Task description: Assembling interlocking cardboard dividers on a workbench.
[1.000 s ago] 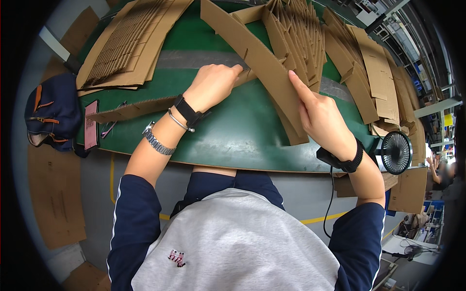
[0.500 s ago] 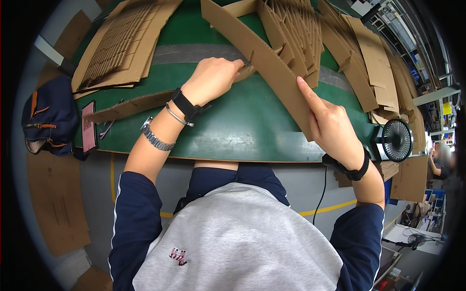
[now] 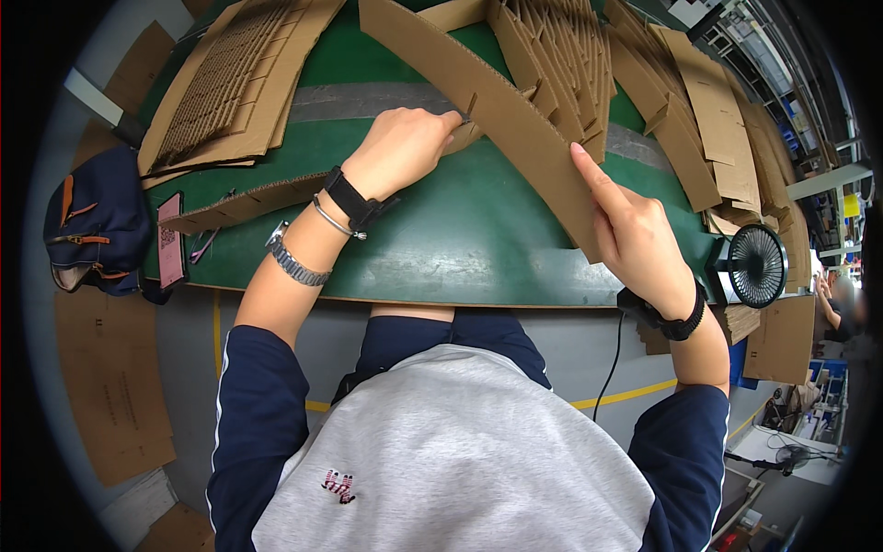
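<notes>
My right hand grips the near end of a long cardboard strip, its index finger laid along the upper edge. That strip slants away to the far left, standing on edge, with a slot cut in it. Under my left hand runs a second slotted cardboard strip; the fingers are closed on it close to where the two strips cross. How deep the strips sit in each other at the crossing I cannot make out. Just beyond stands a cluster of interlocked cardboard dividers.
The green table carries a pile of slotted cardboard at far left and flat cardboard pieces at right. A small black fan stands at the right edge. A pink-framed phone and a navy bag are at left.
The long strip in my right hand has swung slightly, its far end shifting left. My right hand has moved a little to the right; the left hand stays nearly still.
</notes>
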